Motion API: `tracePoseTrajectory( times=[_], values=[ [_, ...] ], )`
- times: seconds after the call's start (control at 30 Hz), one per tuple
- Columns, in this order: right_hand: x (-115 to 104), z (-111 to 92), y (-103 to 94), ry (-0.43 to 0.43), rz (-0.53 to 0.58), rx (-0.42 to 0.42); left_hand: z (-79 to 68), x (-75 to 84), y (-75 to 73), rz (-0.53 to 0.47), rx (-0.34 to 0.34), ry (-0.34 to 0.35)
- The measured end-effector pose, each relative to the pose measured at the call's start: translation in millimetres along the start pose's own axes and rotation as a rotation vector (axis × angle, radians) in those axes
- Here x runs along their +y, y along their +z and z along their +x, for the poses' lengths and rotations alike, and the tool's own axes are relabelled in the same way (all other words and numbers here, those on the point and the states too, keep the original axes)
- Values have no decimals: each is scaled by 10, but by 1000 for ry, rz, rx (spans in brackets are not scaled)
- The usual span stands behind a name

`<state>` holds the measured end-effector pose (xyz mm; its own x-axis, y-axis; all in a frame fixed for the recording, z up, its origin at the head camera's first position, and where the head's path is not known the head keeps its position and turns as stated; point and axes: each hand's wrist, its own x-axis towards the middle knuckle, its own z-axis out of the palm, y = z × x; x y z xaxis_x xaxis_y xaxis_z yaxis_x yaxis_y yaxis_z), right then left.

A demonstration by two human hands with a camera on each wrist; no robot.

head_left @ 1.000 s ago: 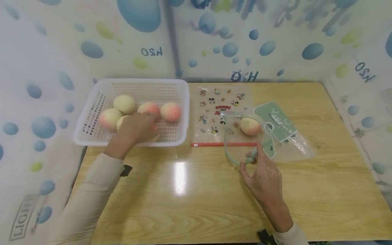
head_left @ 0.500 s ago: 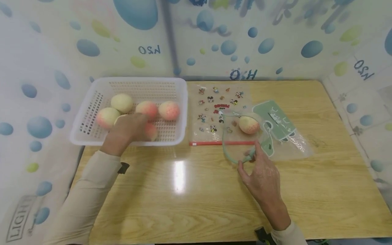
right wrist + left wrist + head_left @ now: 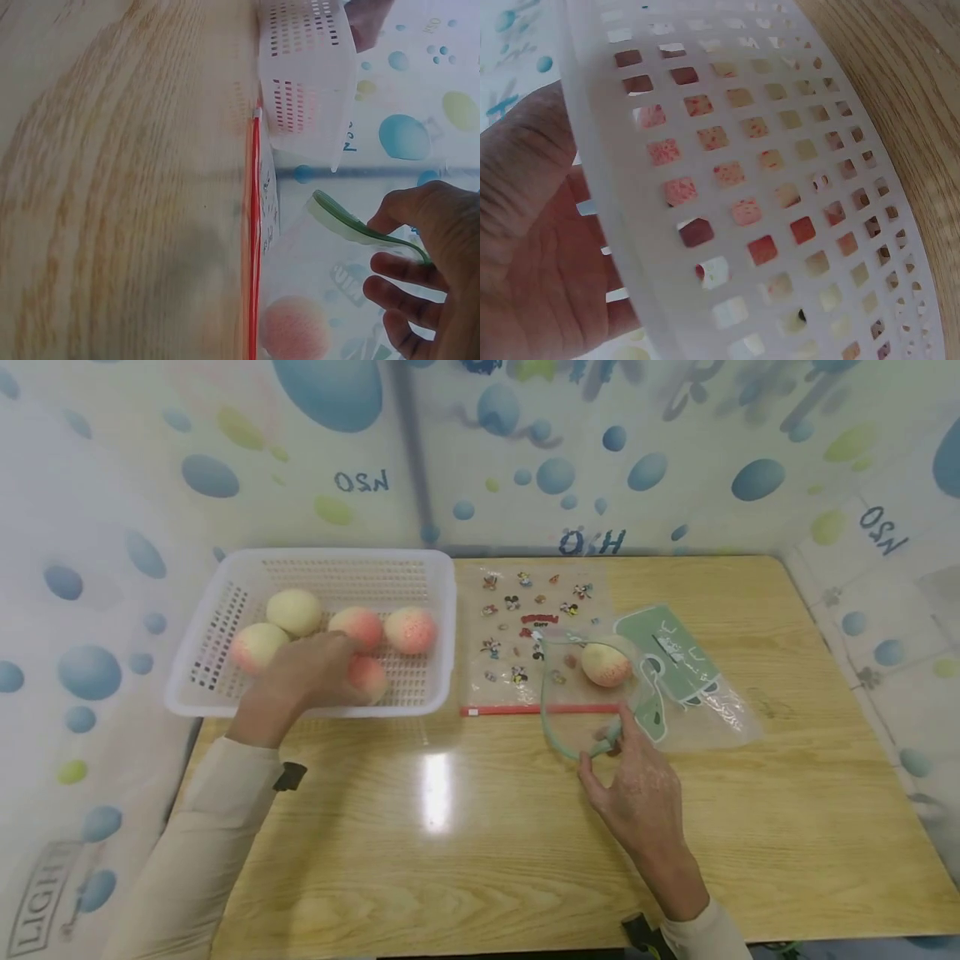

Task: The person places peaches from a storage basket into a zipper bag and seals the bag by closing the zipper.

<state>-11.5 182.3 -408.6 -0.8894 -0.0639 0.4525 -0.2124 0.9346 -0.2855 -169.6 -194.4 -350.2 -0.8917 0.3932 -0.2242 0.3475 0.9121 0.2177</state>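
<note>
Inside the white basket (image 3: 450, 635), my left hand (image 3: 300, 672) curls over a peach that it hides in the head view. Through the basket's holes in the left wrist view, a speckled peach (image 3: 712, 139) shows between thumb and fingers. Several other pale yellow and pink peaches (image 3: 411, 631) lie around the hand. My right hand (image 3: 641, 785) pinches the green zip edge (image 3: 352, 223) of a clear zip bag (image 3: 558, 727) with a green cartoon print, its mouth held apart. One peach (image 3: 606, 665) shows through the plastic of this bag.
A second clear zip bag (image 3: 487, 672) with small cartoon figures and a red zip lies flat between basket and green bag, partly under the latter. The wooden table (image 3: 450, 885) meets a wall covering (image 3: 510, 539) with blue spots at the back.
My left hand has shifted slightly left and lower over the peach, uncovering more of the pink peach beside it. The right hand holds the bag's edge as before.
</note>
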Motion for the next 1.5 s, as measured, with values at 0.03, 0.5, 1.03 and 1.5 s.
tracePoseTrajectory(
  times=[0.03, 0.5, 1.03, 1.5],
  values=[
    [-1, 1, 1, 0, 2, 1, -2, 3, -3, 2, 14, 6],
    [-2, -20, 8, 4, 11, 34, -118, 148, -110, 75, 238, 151],
    [1, -52, 7, 20, 17, 26, -115, 453, -79, 23, 563, 410],
    [-6, -76, 9, 12, 6, 49, -37, 933, 126, 9, 838, 737]
  ],
)
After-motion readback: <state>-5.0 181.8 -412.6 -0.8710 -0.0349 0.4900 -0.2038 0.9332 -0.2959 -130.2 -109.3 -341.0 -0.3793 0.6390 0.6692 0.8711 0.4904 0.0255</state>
